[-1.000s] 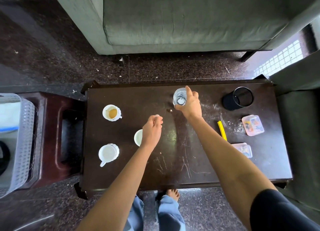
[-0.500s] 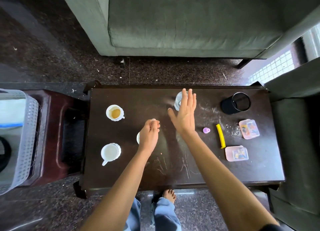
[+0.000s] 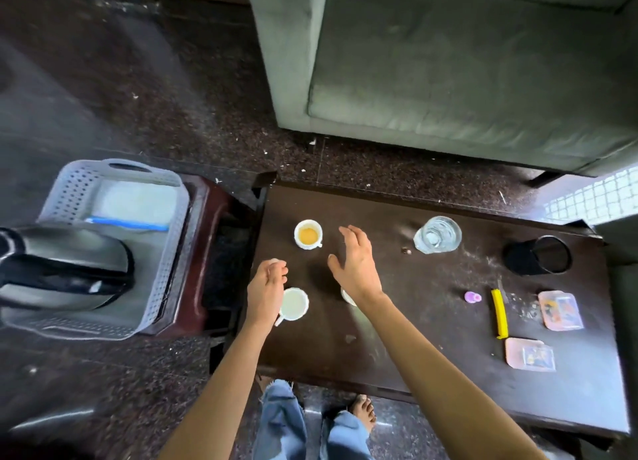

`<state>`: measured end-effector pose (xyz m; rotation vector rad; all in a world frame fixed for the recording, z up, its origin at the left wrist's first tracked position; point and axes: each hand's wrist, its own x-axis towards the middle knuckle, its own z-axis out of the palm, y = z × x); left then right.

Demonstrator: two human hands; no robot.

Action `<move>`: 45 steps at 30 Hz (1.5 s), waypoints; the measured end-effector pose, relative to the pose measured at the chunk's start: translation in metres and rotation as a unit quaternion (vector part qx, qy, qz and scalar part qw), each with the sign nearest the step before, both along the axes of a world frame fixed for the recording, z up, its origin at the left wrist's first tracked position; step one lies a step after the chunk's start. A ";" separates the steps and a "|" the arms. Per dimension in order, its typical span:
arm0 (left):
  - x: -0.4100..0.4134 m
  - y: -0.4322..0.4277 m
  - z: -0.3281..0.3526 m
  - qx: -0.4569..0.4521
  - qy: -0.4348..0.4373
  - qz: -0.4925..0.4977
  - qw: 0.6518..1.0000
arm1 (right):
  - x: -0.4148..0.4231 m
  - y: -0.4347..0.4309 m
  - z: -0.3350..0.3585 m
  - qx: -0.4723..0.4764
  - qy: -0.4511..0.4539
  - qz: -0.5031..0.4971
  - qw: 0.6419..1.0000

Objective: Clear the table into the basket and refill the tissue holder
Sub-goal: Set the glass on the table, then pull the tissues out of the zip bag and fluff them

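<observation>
On the dark wooden table [image 3: 431, 339] stand a white cup with tea [image 3: 308, 234], an empty white cup [image 3: 294, 303] and a third white cup [image 3: 347, 296] mostly hidden under my right wrist. My left hand [image 3: 267, 288] hovers loosely curled beside the empty cup, holding nothing I can see. Between the cups my right hand [image 3: 355, 263] is spread open, palm down. A glass of water [image 3: 437, 234] stands at the far edge. The grey basket [image 3: 162, 263] sits left of the table on a stool, with a dark kettle [image 3: 62, 273] and a tissue pack [image 3: 134, 207] inside.
At the table's right end are a black cylindrical holder [image 3: 538, 255], a small purple cap [image 3: 472, 297], a yellow clip [image 3: 499, 313] and two pink plastic boxes [image 3: 559, 309] [image 3: 530, 353]. A grey-green sofa [image 3: 448, 62] stands beyond the table. My feet are under the near edge.
My right hand let go of the water glass, opened and moved left to the cups. The view swung left, bringing the basket fully into sight. My left hand stayed near the cups.
</observation>
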<state>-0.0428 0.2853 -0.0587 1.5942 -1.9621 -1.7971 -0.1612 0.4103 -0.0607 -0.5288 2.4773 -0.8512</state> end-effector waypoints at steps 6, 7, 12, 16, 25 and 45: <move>0.029 -0.033 -0.024 0.030 -0.005 0.037 0.999 | 0.015 -0.038 -0.031 0.031 -0.026 0.013 0.999; 0.032 -0.038 -0.026 0.035 -0.003 0.041 0.999 | 0.018 -0.044 -0.034 0.030 -0.023 0.018 0.999; 0.046 -0.068 -0.027 0.048 0.009 0.060 0.997 | 0.033 -0.083 -0.034 0.021 -0.010 0.047 0.999; 0.050 -0.103 -0.017 0.034 0.034 0.085 0.995 | 0.038 -0.127 -0.024 -0.001 0.023 0.087 0.996; 0.056 -0.173 0.004 -0.024 0.088 0.186 0.978 | 0.056 -0.247 0.000 -0.062 0.064 0.161 0.983; 0.062 -0.210 -0.004 0.111 0.069 0.350 0.927 | 0.098 -0.372 -0.036 0.194 0.128 0.474 0.850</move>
